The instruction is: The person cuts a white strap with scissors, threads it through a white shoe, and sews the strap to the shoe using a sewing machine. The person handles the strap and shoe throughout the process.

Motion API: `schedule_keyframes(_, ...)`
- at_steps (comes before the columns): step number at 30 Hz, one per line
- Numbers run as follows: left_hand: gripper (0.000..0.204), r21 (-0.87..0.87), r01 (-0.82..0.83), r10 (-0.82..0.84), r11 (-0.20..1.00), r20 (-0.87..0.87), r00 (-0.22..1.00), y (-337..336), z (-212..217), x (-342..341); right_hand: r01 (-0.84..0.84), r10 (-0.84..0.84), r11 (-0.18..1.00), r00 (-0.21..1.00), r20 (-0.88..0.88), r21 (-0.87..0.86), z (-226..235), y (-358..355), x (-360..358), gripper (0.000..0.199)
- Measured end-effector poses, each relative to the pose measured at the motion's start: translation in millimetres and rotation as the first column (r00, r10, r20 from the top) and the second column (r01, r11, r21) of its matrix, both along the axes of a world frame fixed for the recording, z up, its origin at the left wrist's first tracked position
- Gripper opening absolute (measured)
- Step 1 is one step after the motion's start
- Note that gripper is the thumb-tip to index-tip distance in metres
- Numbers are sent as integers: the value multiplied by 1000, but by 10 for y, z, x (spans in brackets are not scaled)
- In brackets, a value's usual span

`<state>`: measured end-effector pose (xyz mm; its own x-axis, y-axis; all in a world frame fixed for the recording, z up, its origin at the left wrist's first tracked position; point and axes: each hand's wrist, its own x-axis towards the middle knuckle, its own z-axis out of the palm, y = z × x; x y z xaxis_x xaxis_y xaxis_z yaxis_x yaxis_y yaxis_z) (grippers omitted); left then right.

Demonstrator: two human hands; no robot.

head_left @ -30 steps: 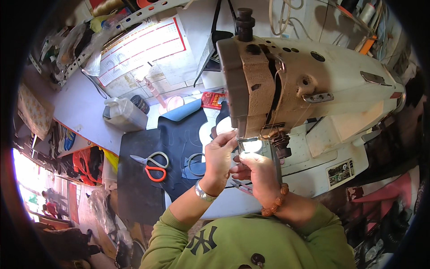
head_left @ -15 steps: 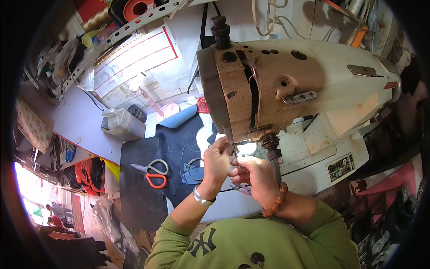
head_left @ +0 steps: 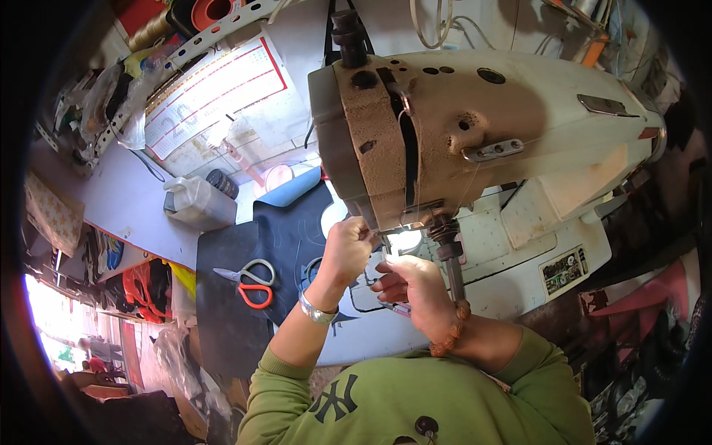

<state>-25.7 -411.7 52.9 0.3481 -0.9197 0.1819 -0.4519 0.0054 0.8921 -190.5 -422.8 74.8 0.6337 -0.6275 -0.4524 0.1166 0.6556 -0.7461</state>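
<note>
A large brown-and-cream sewing machine [head_left: 475, 111] fills the upper right. My left hand [head_left: 345, 251] is closed in a pinch just below the left end of its head, beside the needle area. What lies between its fingertips is too small to make out. Close on its right, my right hand [head_left: 417, 285] is closed too, thumb and forefinger together below the needle and the other fingers curled. Anything pinched there does not show. A thin thread [head_left: 469, 185] runs down the machine's front. Part of a small tool with pinkish handles [head_left: 401, 308] shows under my right hand.
Scissors [head_left: 256, 294] with one orange and one grey handle lie on dark sheet material [head_left: 228, 326] at the left. Behind them stand a whitish plastic jug [head_left: 199, 204] and a dark round container [head_left: 222, 182]. A calendar [head_left: 215, 96] hangs at the back wall.
My left hand has turned and drawn a little to the left, away from the fingers of my right hand. The right hand stays near the needle. The whole view has shifted slightly.
</note>
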Motion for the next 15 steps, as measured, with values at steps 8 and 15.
schedule_keyframes(8,18,-33,82,-78,996,106,991,-17,53,43,64,-64,968,998,7,-242,-150,18,-90,19)
schedule_keyframes(15,23,-77,138,-132,987,85,988,-27,119,35,74,-85,920,996,-11,-386,-259,25,-98,16)
